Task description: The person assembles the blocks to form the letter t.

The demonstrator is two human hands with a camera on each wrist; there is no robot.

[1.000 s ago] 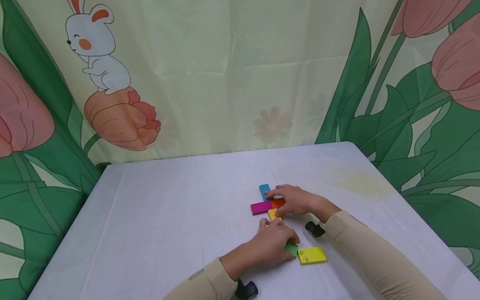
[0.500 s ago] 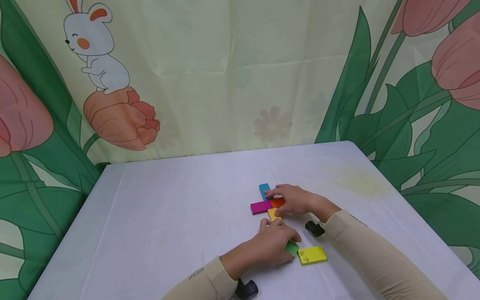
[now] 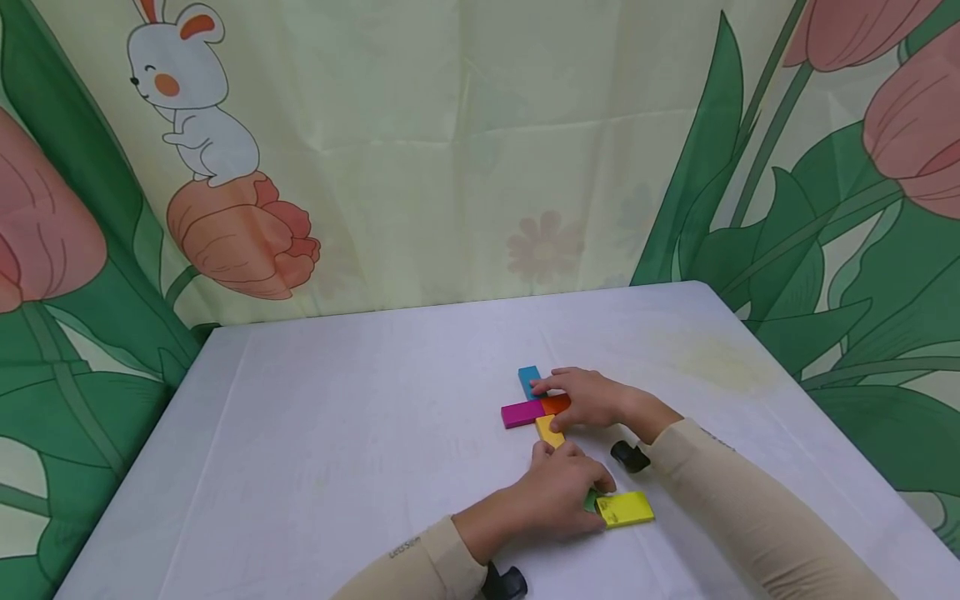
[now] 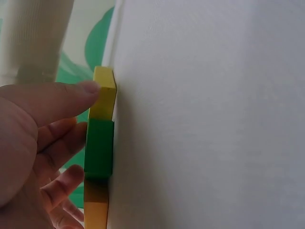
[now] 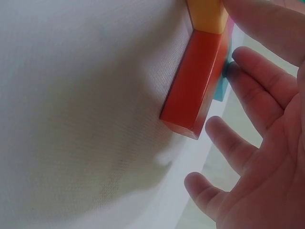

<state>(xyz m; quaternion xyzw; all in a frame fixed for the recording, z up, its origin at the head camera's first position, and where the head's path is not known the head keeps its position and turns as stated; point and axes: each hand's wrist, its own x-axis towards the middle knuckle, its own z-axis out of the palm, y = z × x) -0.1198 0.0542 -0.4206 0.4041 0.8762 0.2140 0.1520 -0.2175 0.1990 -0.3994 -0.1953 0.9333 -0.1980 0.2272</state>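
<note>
My left hand (image 3: 557,498) reaches over the green block (image 4: 99,148) and pinches the near end of the yellow block (image 3: 630,509) between thumb and finger. In the left wrist view the thumb lies on the yellow block's side, and the green block stands end to end with an orange-yellow block. My right hand (image 3: 588,398) rests over the far blocks with fingers spread. Its thumb touches the orange-yellow block (image 3: 550,429) and a fingertip touches the blue block (image 3: 528,382). Beneath that palm lies a red-orange block (image 5: 193,81), beside the magenta block (image 3: 521,414).
The blocks form a connected row on a white-covered table (image 3: 337,450). Behind it hangs a curtain (image 3: 420,167) printed with tulips and a rabbit. Black wrist cameras sit under both sleeves.
My left hand has slid to the right, from around the green block to the end of the yellow block. My right hand has stayed in place.
</note>
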